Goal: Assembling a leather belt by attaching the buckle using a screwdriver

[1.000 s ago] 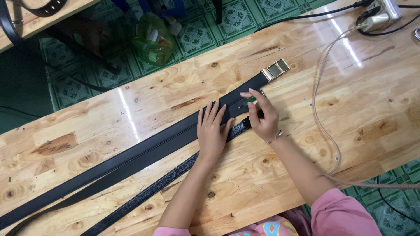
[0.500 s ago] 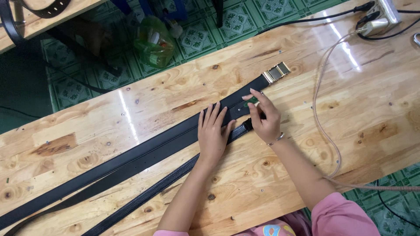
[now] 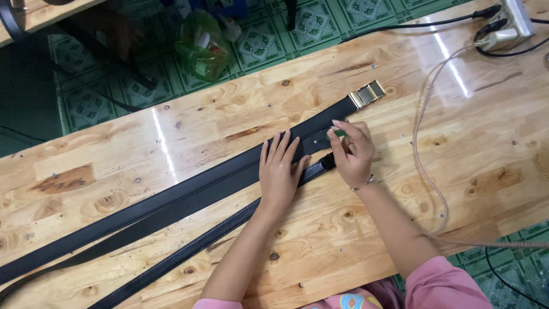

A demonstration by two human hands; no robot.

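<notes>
A wide black leather belt [image 3: 189, 194] lies diagonally across the wooden table [image 3: 486, 149], ending in a gold buckle [image 3: 367, 94] at the upper right. My left hand [image 3: 279, 174] lies flat on the belt with fingers spread, pinning it down. My right hand [image 3: 353, 153] rests on the belt near the buckle end, fingers pinched on a small green object [image 3: 337, 133]. A narrower textured black belt [image 3: 189, 246] runs alongside, below the wide one, passing under my left hand.
A thin beige cable [image 3: 422, 143] loops over the table's right side up to a white power strip [image 3: 509, 26] with black cords. Beyond the far edge are a green tiled floor and a green plastic bottle [image 3: 201, 48]. Another table corner shows top left.
Both hands stay on the belt at nearly the same spot. My right hand's fingers have shifted slightly on the small green object.
</notes>
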